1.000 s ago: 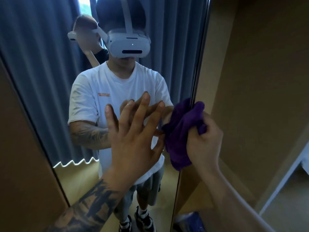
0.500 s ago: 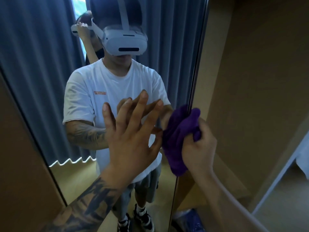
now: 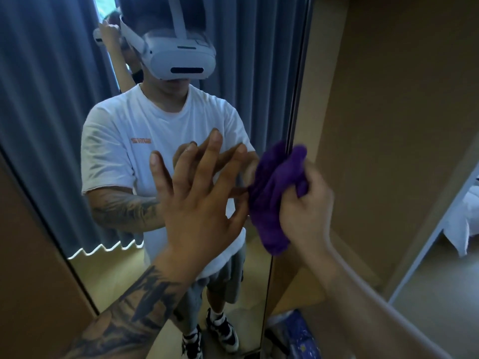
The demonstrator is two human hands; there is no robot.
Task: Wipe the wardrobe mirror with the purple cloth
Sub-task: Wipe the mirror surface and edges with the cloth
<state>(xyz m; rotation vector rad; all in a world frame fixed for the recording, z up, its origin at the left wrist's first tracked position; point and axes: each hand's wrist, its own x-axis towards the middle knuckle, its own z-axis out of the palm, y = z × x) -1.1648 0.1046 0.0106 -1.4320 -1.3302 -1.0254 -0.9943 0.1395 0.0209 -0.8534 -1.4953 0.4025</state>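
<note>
Nearest, the right hand [image 3: 305,208] grips the bunched purple cloth [image 3: 274,198], fingers curled round it, and holds it against the right edge of the mirror [image 3: 64,125], probably so a thick wad meets the glass where it joins the brown wardrobe panel [image 3: 388,112]. Just left of the cloth, the left hand [image 3: 199,200] lies flat on the mirror with straight, spread fingers holding nothing, likely to steady the door against the push of wiping. Farthest, within the mirror, show only reflections: the person in a white headset [image 3: 181,58] and blue curtains [image 3: 39,99] behind
</note>
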